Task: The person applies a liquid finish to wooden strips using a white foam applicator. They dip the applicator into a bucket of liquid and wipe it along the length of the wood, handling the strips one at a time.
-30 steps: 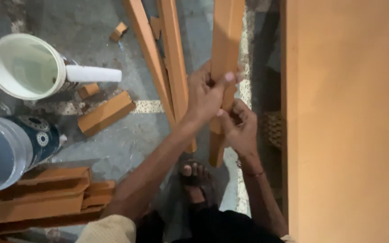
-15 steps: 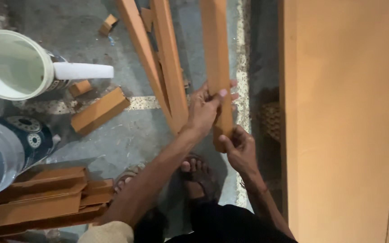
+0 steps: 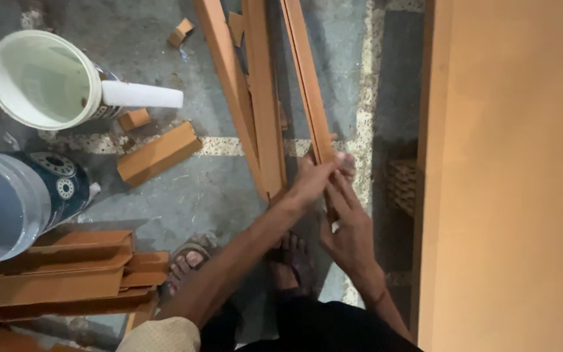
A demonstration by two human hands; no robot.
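Two hands: both met at the near end of one thin wooden strip (image 3: 307, 85).
Left hand (image 3: 314, 182): fingers closed around the strip's lower end, gripping it from the left side.
Right hand (image 3: 350, 228): fingers stretched flat and together, pressed against the strip's end just below the left hand; whether it truly clamped the wood could not be told.
Strip: it ran away from the hands, its long axis pointing up and slightly left across the floor (image 3: 164, 26), the far end leaving the frame.
Nearer hand: the left sat higher on the strip, the right closer to the body.
Beside it: two wider boards (image 3: 255, 98) leaned just left of the strip.
Right: a broad orange panel (image 3: 509, 182) stood close by.
Farther left: a short wood block (image 3: 158, 153), a white bucket (image 3: 40, 78), a second bucket (image 3: 8, 202) and stacked offcuts (image 3: 60, 274).
Below: sandalled feet (image 3: 190, 261).
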